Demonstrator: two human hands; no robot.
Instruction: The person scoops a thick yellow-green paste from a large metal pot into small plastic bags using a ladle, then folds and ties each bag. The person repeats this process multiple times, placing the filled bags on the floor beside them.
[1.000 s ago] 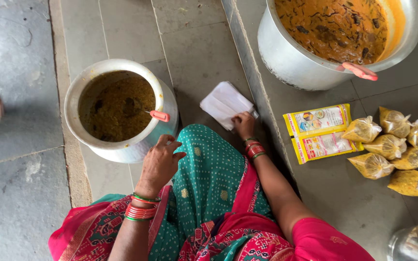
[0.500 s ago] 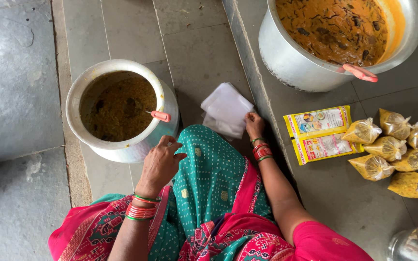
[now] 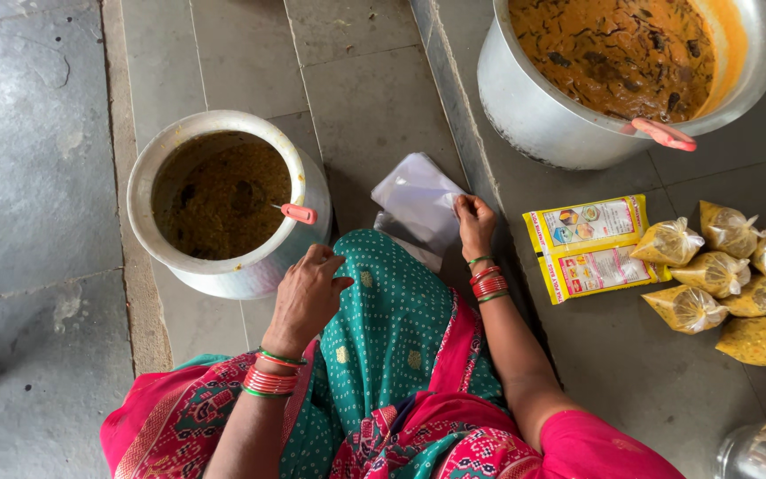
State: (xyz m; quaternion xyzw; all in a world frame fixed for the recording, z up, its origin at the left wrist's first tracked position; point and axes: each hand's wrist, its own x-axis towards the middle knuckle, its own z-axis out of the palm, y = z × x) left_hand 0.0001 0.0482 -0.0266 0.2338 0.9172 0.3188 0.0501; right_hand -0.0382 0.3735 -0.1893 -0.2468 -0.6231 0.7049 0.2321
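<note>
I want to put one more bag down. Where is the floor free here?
Free: tiles between the small pot and large pot, above the clear bags in the right hand. Crowded: right side, yellow packets and filled pouches.

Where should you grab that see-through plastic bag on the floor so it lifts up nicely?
Best at the near corner of the clear plastic bag, coming from its right side, where the right hand already pinches it. The bag is thin and floppy and that corner is raised off the floor, so fingers can probably slip around the edge; its flat middle gives nothing to pinch.
</note>
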